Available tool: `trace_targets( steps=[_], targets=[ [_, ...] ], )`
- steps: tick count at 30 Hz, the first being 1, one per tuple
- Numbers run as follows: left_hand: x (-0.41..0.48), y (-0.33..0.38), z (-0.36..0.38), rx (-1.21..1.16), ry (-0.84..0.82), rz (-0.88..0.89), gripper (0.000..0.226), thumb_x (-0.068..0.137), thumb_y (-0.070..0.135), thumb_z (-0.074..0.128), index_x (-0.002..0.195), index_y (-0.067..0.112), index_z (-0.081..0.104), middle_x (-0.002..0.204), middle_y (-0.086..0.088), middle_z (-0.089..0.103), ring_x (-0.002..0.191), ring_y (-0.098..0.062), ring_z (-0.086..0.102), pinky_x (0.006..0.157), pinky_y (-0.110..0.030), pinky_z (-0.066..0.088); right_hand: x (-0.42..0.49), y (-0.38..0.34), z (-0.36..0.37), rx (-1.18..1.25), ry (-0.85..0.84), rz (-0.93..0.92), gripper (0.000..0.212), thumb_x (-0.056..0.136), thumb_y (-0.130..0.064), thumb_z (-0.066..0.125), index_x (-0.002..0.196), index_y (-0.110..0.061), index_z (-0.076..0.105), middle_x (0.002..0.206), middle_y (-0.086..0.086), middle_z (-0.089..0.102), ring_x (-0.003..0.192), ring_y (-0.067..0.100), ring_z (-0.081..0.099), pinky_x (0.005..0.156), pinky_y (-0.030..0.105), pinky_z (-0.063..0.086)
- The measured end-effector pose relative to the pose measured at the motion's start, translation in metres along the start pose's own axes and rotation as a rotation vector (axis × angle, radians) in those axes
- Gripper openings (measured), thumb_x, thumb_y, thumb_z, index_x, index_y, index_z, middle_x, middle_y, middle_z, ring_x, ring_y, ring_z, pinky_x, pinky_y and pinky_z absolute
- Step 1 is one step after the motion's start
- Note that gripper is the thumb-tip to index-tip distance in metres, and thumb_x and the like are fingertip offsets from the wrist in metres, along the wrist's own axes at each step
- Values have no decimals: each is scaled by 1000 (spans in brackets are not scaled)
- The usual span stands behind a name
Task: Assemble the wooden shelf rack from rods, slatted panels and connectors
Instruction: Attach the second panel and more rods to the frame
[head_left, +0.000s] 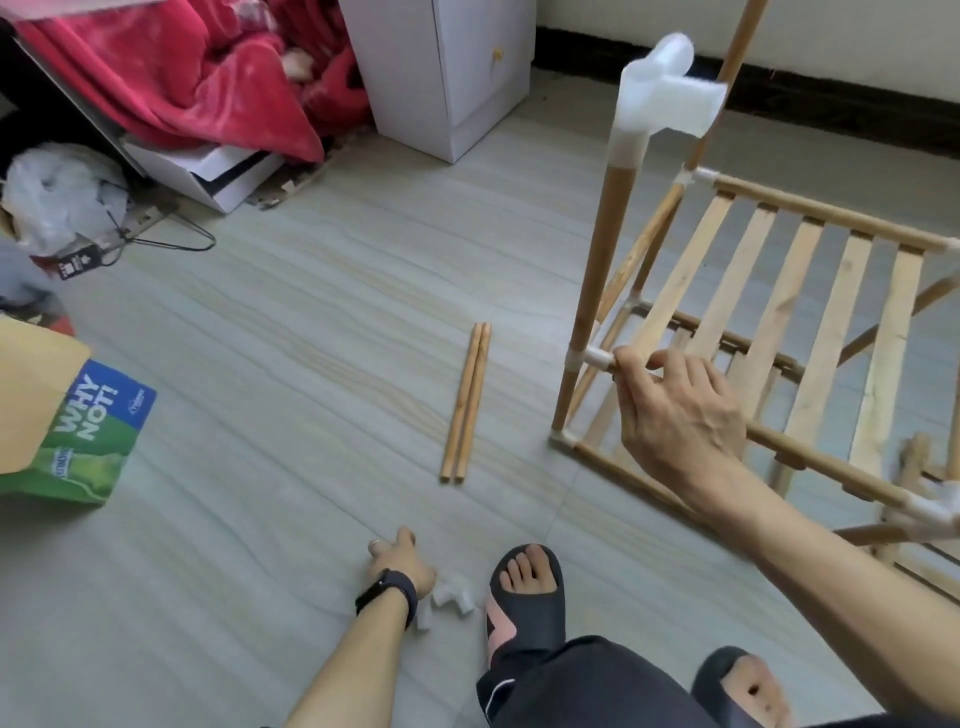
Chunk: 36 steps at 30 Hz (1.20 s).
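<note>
Ideally the right hand (680, 421), clamped on the rack's rail (810, 457), steadies it while the left hand (400, 564), grip unclear, fetches a lower-centre connector (454, 597).

The right hand (680, 415) curls its fingers (631, 397) round a thin wooden rod (810, 457); the left hand (400, 564) reaches down, well left of it.

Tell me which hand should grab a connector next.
Left. The left hand is on the floor right beside the loose connectors, while the right hand grips a rail of the rack, apparently steadying it.
</note>
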<state>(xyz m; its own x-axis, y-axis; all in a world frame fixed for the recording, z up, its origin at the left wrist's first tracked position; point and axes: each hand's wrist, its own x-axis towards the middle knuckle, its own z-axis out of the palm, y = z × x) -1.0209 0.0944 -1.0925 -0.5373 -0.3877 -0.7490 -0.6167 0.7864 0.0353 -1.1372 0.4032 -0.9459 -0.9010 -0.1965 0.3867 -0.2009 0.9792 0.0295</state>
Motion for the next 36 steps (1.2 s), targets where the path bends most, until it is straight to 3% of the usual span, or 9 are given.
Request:
trace_targets(
  steps=[3,7,12,16,18,21,27,30,36],
  targets=[
    [7,-1,7,-64,77,-2,31,96,12,47,126,15,42,133,-16,31,96,-34,62,86,-35,52,1,0,2,4,34,6,34,112,-37,30,120,-19,57,92,13,61,78,32,56,70,40,40],
    [12,7,1,-90,97,70,30,96,5,44,121,19,52,132,-14,39,76,-26,56,79,-32,48,-1,-1,1,7,51,16,34,111,-37,31,120,-19,57,94,12,62,79,32,57,71,40,39],
    [3,27,-23,-307,115,185,29,94,7,53,119,19,58,124,-11,56,106,-32,61,90,-34,50,-1,0,-4,12,1,14,34,111,-40,28,121,-20,55,95,11,61,80,30,56,72,38,38],
    [-28,58,-59,-732,-3,350,23,92,11,69,113,16,63,114,-12,67,93,-29,71,78,-36,57,2,4,-15,94,-107,13,35,109,-45,30,125,-25,55,99,8,60,82,22,49,70,33,34],
    [-57,77,-84,-877,-116,466,25,91,14,74,114,16,64,113,-11,67,82,-25,74,67,-29,57,4,10,-26,188,-207,54,40,106,-51,35,130,-29,57,108,5,57,95,19,46,76,30,35],
    [-104,107,-121,-959,-269,628,30,89,17,76,117,19,65,114,-12,71,88,-28,76,64,-26,57,6,21,-53,430,-323,171,46,98,-60,49,133,-32,59,115,-2,47,113,17,42,90,32,36],
    [-209,180,-175,-979,-465,876,25,96,11,65,121,15,64,110,-19,73,90,-33,75,67,-27,60,4,51,-147,1019,-462,287,38,97,-50,62,132,-37,60,114,-7,66,98,10,70,77,24,59],
    [-259,221,-190,-947,-508,971,25,96,17,67,119,9,67,104,-13,76,88,-27,76,69,-27,60,1,65,-197,1202,-338,361,28,101,-38,60,129,-34,63,111,-1,70,93,14,74,79,31,61],
    [-342,292,-199,-1047,-525,1143,25,100,20,61,121,7,65,106,-16,75,94,-31,75,73,-31,61,0,101,-277,1298,127,532,17,97,-26,68,113,-18,70,91,0,77,83,17,76,69,21,59]
  ],
)
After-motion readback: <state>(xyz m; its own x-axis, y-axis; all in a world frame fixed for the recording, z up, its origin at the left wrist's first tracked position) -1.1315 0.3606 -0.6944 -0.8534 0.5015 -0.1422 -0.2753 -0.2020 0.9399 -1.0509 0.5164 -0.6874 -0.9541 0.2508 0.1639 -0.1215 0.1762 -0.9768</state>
